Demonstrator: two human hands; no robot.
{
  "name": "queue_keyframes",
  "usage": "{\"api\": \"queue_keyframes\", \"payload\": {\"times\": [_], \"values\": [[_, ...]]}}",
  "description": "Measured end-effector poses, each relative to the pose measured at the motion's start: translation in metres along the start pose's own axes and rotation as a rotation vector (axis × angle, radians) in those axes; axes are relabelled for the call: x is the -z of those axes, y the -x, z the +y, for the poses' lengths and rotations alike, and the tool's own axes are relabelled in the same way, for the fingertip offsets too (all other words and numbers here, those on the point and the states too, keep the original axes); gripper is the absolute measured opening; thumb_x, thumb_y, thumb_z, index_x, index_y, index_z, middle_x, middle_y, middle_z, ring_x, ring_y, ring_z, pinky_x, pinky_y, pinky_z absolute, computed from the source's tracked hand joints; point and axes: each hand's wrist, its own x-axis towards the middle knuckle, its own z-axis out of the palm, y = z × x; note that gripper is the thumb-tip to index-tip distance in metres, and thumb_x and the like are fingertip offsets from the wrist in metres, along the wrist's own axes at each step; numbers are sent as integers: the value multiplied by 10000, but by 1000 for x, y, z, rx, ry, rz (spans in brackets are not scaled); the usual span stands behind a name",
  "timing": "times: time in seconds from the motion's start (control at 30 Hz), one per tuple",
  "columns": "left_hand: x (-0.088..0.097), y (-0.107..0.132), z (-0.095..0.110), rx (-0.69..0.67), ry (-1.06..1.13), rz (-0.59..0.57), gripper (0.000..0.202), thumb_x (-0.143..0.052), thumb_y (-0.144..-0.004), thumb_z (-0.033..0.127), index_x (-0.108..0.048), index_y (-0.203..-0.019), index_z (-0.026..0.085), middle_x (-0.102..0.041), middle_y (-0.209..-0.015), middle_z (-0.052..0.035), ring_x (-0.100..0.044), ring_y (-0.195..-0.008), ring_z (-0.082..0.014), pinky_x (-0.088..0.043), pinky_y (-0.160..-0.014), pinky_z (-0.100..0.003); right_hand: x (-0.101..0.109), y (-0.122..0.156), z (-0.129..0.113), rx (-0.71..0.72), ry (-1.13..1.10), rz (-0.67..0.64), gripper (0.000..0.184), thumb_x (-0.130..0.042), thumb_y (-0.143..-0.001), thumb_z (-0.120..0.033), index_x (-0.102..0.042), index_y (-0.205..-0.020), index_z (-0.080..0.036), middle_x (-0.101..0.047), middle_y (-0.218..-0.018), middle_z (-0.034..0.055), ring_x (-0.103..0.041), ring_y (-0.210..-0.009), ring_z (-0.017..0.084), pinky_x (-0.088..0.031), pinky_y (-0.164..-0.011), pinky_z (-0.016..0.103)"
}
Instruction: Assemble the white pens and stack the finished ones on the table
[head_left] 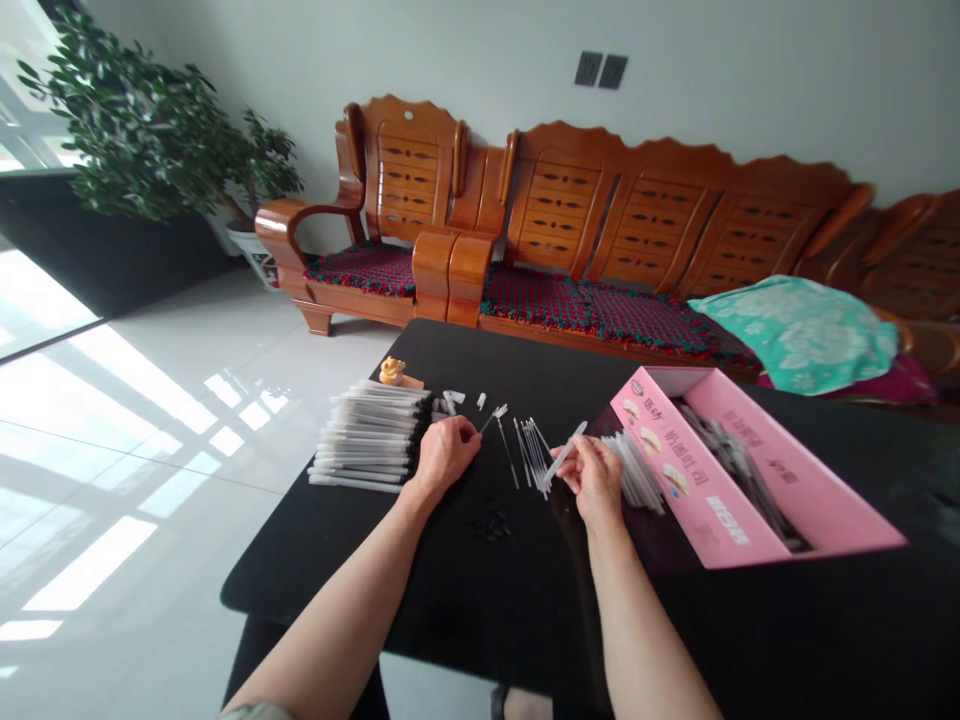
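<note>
The left fingers (471, 438) pinch a thin stick (488, 421); the right fingers (589, 456) hold a white tube (568, 447), near more sticks (533, 450) between them. Handling single parts seems the step; the next move calls for steady fingers.

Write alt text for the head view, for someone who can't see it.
A person's right hand holds a whitish tube and the left hand pinches a thin rod over a black table. A stack of pale, pen-like sticks lies at left, an open pink box at right.
</note>
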Motion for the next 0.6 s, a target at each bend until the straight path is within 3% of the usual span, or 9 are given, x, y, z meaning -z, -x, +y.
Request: {"api": "queue_keyframes", "payload": {"times": [0.1, 0.27, 0.47, 0.6], "values": [[-2, -1, -2, -8, 353, -98, 199, -617, -784, 346, -668, -783, 154, -684, -680, -30, -578, -570, -128, -398, -564, -222, 1, -1, -1, -30, -85, -23, 284, -733, -735, -385, -573, -764, -152, -734, -633, 82, -603, -369, 129, -282, -252, 133], [-10, 0, -2, 9, 796, -350, 332, -673, -757, 380, -644, -953, 113, -660, -679, -25, -473, -470, -71, -349, -459, -184, 5, -3, -4, -37, -220, -65, 311, -782, -668, -272, -645, -904, -123, -752, -691, 90, -634, -426, 138, -477, -340, 191], [1, 7, 11, -6, 861, -576, 345, -718, -729, 394, -681, -910, 103, -652, -658, -27, -411, -448, -40, -254, -428, -169, 10, -9, -3, -24, -327, -70, 295, -774, -682, -225, -656, -940, -140, -765, -744, 78, -688, -519, 145, -575, -460, 222], [3, 9, 16, -7, 857, -648, 349, -726, -719, 398, -694, -893, 97, -644, -643, -23, -358, -431, -29, -193, -416, -175, 11, -11, -3, 0, -350, -47, 300, -781, -674, -214, -651, -936, -145, -767, -747, 78, -705, -548, 157, -591, -487, 233]]}}
